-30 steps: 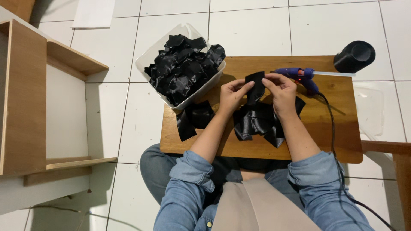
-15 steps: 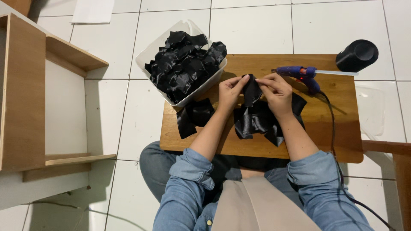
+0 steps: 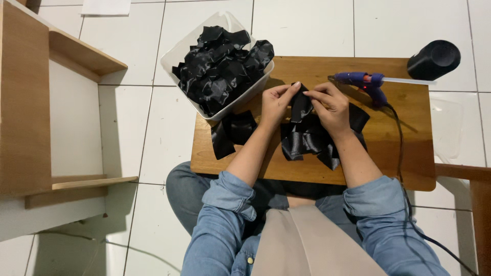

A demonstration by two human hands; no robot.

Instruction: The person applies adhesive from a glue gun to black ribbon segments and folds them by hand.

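Both hands, left hand [image 3: 276, 105] and right hand [image 3: 331, 106], pinch a glossy, crumpled black ribbon piece [image 3: 300, 105] between their fingers, mid-counter [image 3: 404, 153].

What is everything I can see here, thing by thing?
black ribbon strip: one, black, pinched between both hands
ribbon pile: one heap, black, on the board under the hands
loose ribbon piece: one, black, board's left part
wooden board: one, brown, over the lap
tub: one, clear white, full of black ribbon pieces, at the board's left corner
glue gun: one, purple, corded, board's far right
round black object: one, floor beyond the board
wooden shelf unit: one, brown and white, left
left hand: one, holds the strip
right hand: one, holds the strip
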